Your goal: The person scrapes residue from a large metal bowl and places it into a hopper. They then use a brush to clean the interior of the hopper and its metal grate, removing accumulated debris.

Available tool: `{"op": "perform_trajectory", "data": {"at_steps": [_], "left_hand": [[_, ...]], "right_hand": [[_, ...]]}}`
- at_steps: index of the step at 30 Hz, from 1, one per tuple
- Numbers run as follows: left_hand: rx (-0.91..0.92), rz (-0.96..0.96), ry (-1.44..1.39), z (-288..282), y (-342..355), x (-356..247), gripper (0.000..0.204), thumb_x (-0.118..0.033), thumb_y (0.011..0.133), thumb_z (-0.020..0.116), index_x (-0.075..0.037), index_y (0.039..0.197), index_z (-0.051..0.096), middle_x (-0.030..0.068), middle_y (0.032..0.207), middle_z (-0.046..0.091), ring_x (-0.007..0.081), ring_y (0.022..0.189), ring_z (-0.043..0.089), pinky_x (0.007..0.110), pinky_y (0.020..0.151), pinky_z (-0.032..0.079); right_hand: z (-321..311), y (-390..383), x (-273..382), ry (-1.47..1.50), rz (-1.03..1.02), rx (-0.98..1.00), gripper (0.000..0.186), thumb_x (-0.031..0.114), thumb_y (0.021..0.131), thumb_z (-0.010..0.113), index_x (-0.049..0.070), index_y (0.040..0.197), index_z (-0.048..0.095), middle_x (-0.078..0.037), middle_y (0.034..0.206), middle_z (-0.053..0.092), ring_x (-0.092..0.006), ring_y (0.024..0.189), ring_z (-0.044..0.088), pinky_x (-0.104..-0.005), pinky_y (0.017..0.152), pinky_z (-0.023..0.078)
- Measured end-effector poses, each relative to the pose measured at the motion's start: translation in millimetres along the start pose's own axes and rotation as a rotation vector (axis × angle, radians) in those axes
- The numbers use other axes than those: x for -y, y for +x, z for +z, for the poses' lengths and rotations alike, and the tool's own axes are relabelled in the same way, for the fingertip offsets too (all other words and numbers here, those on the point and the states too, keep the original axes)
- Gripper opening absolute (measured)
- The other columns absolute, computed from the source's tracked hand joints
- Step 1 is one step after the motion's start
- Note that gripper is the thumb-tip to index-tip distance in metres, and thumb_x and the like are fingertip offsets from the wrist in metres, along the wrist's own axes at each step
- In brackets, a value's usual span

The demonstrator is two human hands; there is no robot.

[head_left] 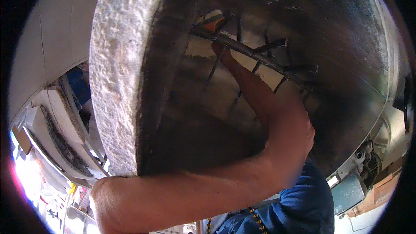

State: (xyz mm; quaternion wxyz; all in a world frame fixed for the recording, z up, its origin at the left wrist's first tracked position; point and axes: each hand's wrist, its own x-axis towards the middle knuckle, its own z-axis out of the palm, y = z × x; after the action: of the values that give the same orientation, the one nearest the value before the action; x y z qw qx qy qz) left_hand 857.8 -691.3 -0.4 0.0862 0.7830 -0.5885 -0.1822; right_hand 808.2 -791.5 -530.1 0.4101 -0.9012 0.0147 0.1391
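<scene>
My right arm reaches deep into a large dark drum (195, 138). At its end, my right hand (219, 51) is at the underside of a dark metal shaft (247, 51) fitted with several paddles and rods. Shadow and the shaft hide its fingers, so I cannot see whether it grips. Beside the shaft, above that hand, is an orange piece (212, 25) whose kind I cannot make out. My left forearm crosses low in front of the drum's mouth. My left hand (294, 136) lies against my right arm, mostly lost in a blur, with a little of its outer edge showing.
A thick, rough, pale rim (117, 73) curves down the left of the drum. Curved pale parts (56, 134) stand beyond it at left. At lower right are a grey-green box (351, 193) and a metal machine part (368, 158). My blue sleeve (312, 190) shows at the bottom.
</scene>
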Motion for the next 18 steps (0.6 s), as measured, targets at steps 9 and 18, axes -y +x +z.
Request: {"op": "perform_trajectory", "data": {"at_steps": [9, 18], "left_hand": [[-0.053, -0.033, 0.014, -8.0, -17.9, 12.5, 0.034, -0.022, 0.090, 0.063, -0.001, 0.115, 0.072, 0.0169, 0.112, 0.073, 0.0329, 0.109, 0.069, 0.047, 0.098, 0.046], [-0.065, 0.023, 0.058, -9.7, 28.7, -28.0, 0.034, -0.022, 0.089, 0.064, 0.000, 0.113, 0.074, 0.0167, 0.110, 0.073, 0.0323, 0.109, 0.069, 0.047, 0.096, 0.047]], "right_hand": [[-33.7, -2.0, 8.3, -0.282, -0.456, 0.356, 0.018, 0.016, 0.101, 0.056, 0.003, 0.097, 0.067, -0.017, 0.079, 0.063, -0.0280, 0.077, 0.065, -0.0409, 0.075, 0.054], [-73.3, -40.2, 21.3, -0.257, -0.043, 0.463, 0.021, 0.017, 0.096, 0.061, 0.002, 0.103, 0.074, -0.021, 0.090, 0.071, -0.0357, 0.089, 0.071, -0.0468, 0.083, 0.055]]}}
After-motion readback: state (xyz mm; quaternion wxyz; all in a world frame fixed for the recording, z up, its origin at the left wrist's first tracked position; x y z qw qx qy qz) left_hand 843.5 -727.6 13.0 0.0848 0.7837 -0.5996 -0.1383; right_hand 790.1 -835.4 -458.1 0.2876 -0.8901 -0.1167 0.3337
